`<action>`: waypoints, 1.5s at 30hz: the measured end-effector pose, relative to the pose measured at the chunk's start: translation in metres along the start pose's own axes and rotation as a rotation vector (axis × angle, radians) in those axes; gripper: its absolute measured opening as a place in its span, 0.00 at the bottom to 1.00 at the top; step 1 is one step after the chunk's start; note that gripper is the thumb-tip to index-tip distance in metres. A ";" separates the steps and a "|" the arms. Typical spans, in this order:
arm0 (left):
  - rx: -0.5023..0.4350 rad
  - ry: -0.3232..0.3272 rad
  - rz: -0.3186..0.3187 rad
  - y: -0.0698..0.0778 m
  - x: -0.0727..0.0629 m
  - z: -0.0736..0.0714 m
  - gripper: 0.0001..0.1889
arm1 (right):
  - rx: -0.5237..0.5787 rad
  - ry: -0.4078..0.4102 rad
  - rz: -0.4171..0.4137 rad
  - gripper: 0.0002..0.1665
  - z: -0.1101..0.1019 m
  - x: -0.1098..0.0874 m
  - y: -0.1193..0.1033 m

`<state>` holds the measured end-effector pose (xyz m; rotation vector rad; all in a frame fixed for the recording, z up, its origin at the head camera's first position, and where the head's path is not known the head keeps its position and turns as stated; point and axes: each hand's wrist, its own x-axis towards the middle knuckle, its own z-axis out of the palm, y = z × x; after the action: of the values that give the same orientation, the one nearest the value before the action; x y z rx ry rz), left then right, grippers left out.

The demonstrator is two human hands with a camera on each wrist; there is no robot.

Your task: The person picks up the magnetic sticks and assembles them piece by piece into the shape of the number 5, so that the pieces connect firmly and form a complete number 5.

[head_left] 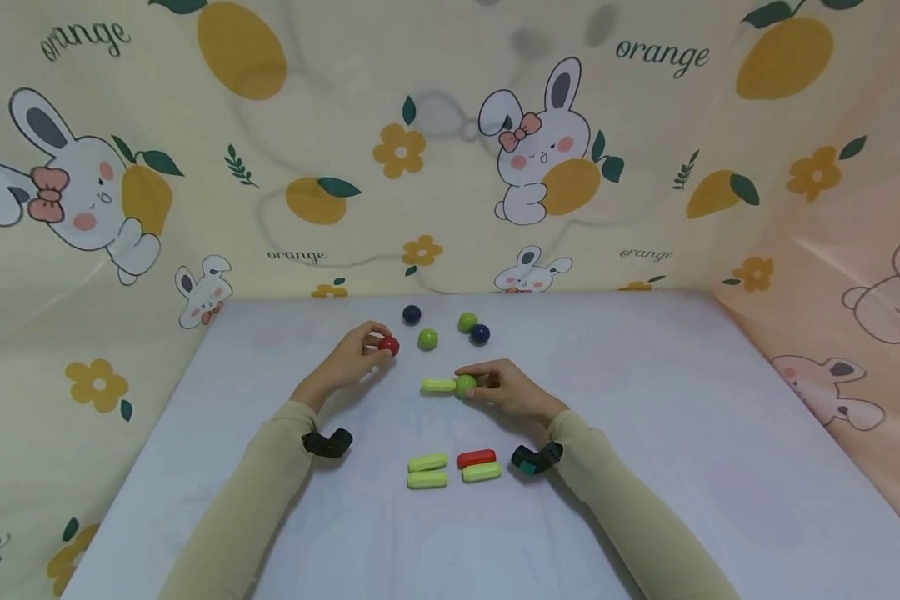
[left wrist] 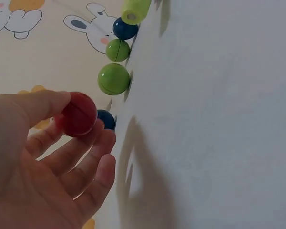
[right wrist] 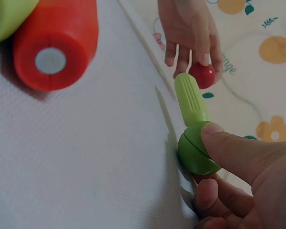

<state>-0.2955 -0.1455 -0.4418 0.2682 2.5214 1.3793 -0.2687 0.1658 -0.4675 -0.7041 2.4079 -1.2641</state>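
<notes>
My left hand (head_left: 349, 358) pinches a red ball (head_left: 389, 345) between thumb and fingertips, off the table in the left wrist view. The other fingers are loosely bent. To the right, my right hand (head_left: 513, 390) pinches a green ball (head_left: 466, 386) between thumb and fingers. A light green ridged rod (right wrist: 189, 98) is joined end-on to that ball and points left, toward the other hand. In the right wrist view, the red ball (right wrist: 202, 75) shows just beyond the rod's free end; whether they touch cannot be told there, but the head view shows them apart.
Behind the hands lie two dark blue balls (head_left: 412, 314) and two green balls (head_left: 427, 339). Nearer on the white table (head_left: 330, 533) are a red rod (head_left: 476, 458) and three light green rods (head_left: 427, 480). The red rod's end has a grey disc. A printed cloth (head_left: 450, 192) hangs behind.
</notes>
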 end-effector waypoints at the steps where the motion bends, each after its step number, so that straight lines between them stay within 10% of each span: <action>1: -0.001 -0.007 0.001 0.001 -0.001 0.001 0.17 | 0.004 -0.002 0.000 0.25 0.000 0.000 0.000; 18: 0.024 -0.190 0.096 0.007 -0.024 0.018 0.15 | 0.024 -0.008 0.029 0.25 -0.001 0.001 0.003; 45: 0.064 -0.202 0.108 0.009 -0.023 0.025 0.19 | 0.015 0.007 0.022 0.24 -0.003 0.003 0.000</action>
<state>-0.2655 -0.1269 -0.4441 0.5348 2.4172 1.2409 -0.2728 0.1661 -0.4662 -0.6685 2.4024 -1.2772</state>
